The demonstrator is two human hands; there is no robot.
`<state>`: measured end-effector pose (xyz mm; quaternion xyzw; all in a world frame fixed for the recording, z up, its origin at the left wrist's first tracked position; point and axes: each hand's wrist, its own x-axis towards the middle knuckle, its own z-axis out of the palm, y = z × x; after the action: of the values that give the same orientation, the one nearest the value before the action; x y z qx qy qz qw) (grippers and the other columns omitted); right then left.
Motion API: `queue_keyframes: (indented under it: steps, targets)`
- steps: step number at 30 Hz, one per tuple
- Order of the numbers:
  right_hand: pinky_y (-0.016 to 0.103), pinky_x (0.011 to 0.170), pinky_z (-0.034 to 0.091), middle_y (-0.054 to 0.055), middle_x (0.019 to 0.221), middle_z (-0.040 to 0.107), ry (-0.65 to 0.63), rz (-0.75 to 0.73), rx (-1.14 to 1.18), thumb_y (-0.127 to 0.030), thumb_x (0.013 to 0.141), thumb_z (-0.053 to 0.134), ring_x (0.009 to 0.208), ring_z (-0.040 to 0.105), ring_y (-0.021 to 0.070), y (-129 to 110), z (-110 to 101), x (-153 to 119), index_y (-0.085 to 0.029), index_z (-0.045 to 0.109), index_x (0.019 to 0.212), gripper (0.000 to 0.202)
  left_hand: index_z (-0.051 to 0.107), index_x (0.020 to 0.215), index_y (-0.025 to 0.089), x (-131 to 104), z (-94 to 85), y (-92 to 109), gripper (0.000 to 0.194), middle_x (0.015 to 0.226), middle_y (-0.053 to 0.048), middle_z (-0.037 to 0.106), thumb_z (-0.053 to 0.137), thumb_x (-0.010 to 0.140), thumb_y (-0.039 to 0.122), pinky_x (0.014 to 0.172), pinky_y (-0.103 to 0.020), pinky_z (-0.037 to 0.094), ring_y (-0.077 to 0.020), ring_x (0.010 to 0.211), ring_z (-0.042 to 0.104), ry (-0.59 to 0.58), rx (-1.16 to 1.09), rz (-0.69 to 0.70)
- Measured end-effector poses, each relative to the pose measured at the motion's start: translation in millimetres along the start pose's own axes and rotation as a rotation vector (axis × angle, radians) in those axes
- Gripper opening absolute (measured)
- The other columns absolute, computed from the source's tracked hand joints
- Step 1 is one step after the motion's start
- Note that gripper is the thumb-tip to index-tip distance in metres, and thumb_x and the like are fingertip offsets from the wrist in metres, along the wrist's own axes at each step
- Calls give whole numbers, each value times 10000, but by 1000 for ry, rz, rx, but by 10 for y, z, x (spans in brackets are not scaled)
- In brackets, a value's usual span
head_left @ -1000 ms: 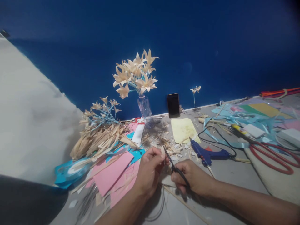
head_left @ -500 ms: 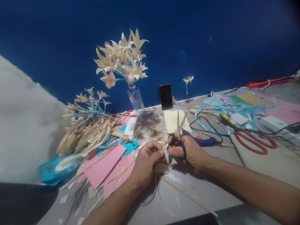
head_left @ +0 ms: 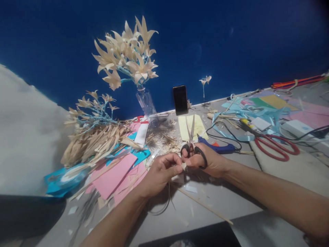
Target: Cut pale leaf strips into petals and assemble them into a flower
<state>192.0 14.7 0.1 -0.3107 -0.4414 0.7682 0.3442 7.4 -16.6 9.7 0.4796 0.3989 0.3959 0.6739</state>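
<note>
My left hand [head_left: 164,169] pinches a small pale piece of dried husk [head_left: 183,166] between thumb and fingertips. My right hand [head_left: 205,160] has its fingers through the black handles of a pair of scissors [head_left: 190,132], whose blades point away from me and stand slightly apart. The right fingertips touch the same husk piece, so both hands meet at it. Below them a thin stick [head_left: 205,206] lies on the table, with a looped thin wire [head_left: 164,208] beside it. Small husk scraps [head_left: 168,140] are scattered just beyond my hands.
Cream husk flowers [head_left: 128,58] stand in a clear plastic bottle [head_left: 147,105]. A phone [head_left: 180,100] leans on the blue wall. Left are dried husks [head_left: 89,145] and pink paper [head_left: 115,175]; right are a blue glue gun [head_left: 218,146], red-handled scissors [head_left: 277,146] and blue ribbon [head_left: 262,115].
The scissors have turned more upright and their blades have come closer together. My hands have drawn together over the husk piece. The whole view has shifted a little.
</note>
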Motion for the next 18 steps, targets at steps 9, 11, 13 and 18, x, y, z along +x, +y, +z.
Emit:
queue_keyframes:
  steps: [9,11,13,18]
  targets:
    - [199,513,356,-34,662,573,57,-72,-304,-284,623,827,574,472,90,-65,-19,-51,-151,611,824,323,685,672,145,23,-5,-16,224,648,-27,608,838,701,307,554,-223,358,-118,587,506,39,32,-7]
    - [200,510,362,-45,644,558,81,-54,-318,-274,624,814,559,463,87,-84,-4,-67,-156,609,829,313,683,676,146,14,-2,-16,223,648,-23,594,832,710,308,561,-225,361,-119,593,498,13,42,-11]
    - [201,509,358,-45,635,552,60,-41,-317,-263,625,792,553,457,86,-92,-1,-70,-154,614,811,280,674,699,149,6,-16,-26,232,664,-25,593,823,724,326,584,-228,372,-122,611,507,-42,27,-35]
    - [215,505,331,-40,592,543,-18,-18,-193,-273,620,757,534,446,90,-70,-14,-43,-149,606,742,230,628,732,159,12,-58,-65,299,709,-26,605,842,700,365,622,-247,416,-134,636,553,-145,-123,-90]
